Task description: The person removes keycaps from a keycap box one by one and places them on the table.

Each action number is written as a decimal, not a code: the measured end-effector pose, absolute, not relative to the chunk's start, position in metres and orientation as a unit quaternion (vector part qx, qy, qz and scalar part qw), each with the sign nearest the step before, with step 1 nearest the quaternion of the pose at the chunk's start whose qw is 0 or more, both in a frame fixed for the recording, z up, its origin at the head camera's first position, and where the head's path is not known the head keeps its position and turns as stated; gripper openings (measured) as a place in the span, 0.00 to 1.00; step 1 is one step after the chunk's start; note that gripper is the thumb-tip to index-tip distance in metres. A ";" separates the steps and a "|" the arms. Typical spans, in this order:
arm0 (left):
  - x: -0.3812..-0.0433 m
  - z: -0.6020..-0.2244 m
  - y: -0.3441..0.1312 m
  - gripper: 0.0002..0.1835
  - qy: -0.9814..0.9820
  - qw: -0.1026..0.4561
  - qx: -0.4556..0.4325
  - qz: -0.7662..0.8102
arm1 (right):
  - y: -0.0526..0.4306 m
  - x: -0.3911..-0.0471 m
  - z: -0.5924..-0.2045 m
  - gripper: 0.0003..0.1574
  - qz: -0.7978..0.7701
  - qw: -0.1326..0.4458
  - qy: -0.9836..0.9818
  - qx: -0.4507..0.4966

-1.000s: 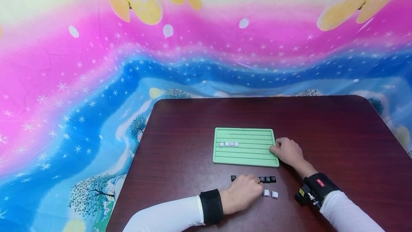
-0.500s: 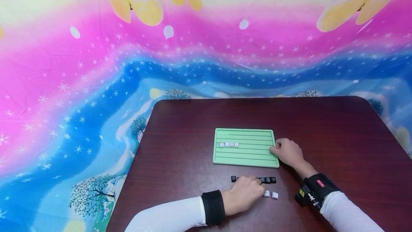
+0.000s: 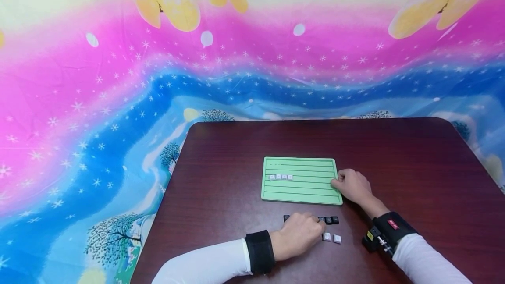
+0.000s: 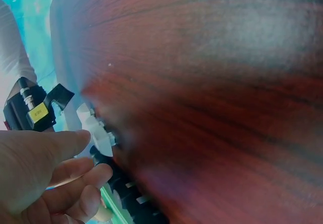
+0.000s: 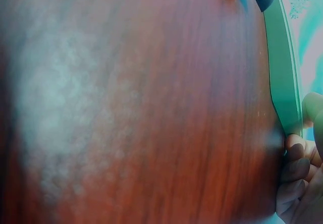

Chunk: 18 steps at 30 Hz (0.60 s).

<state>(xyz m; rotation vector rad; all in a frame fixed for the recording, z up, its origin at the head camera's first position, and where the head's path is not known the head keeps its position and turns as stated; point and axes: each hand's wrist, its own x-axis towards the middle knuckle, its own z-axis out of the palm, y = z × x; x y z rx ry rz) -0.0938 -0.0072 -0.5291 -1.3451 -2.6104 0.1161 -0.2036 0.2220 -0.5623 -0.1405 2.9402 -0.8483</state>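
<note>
Nearest, two loose white keys [image 3: 337, 239] lie at three o'clock of the left hand [image 3: 301, 236]. Its fingers are bent low over the table [image 3: 221, 179], with a narrow gap between thumb and index finger; I cannot tell whether a key sits in it. The black keys [image 3: 328, 220] run in a row from about ten to two o'clock of that hand. Beyond, at twelve, lies the board [image 3: 311, 194], with four white keys [image 3: 284, 177] at its nine-o'clock side; the right hand [image 3: 352, 185] pinches its edge at three.

The step in hand seems to be taking or adjusting a loose key while the board is steadied; the next move likely calls for a fine pinch that spares the black row.

The left wrist view shows the thumb tip beside white keys, which the head view hides; the right wrist view shows fingers curled at the board's corner.
</note>
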 end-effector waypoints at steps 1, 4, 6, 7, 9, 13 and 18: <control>-0.095 -0.529 -0.007 0.05 -0.884 0.100 -0.455 0.035 | 0.222 -0.204 -0.562 0.25 -0.277 0.040 0.959 -0.045; -0.097 -0.528 -0.008 0.06 -0.885 0.103 -0.454 0.028 | 0.222 -0.205 -0.562 0.25 -0.276 0.041 0.959 -0.044; -0.099 -0.526 -0.008 0.07 -0.884 0.112 -0.453 0.022 | 0.222 -0.206 -0.563 0.25 -0.276 0.042 0.959 -0.042; -0.100 -0.526 -0.008 0.07 -0.884 0.117 -0.452 0.019 | 0.222 -0.206 -0.563 0.25 -0.277 0.042 0.959 -0.042; -0.101 -0.525 -0.008 0.08 -0.884 0.128 -0.450 0.013 | 0.222 -0.206 -0.563 0.25 -0.277 0.042 0.959 -0.043; -0.104 -0.522 -0.008 0.09 -0.883 0.135 -0.449 0.010 | 0.222 -0.205 -0.564 0.25 -0.277 0.041 0.959 -0.045; -0.106 -0.519 -0.009 0.10 -0.885 0.135 -0.445 0.013 | 0.223 -0.206 -0.564 0.25 -0.277 0.037 0.959 -0.044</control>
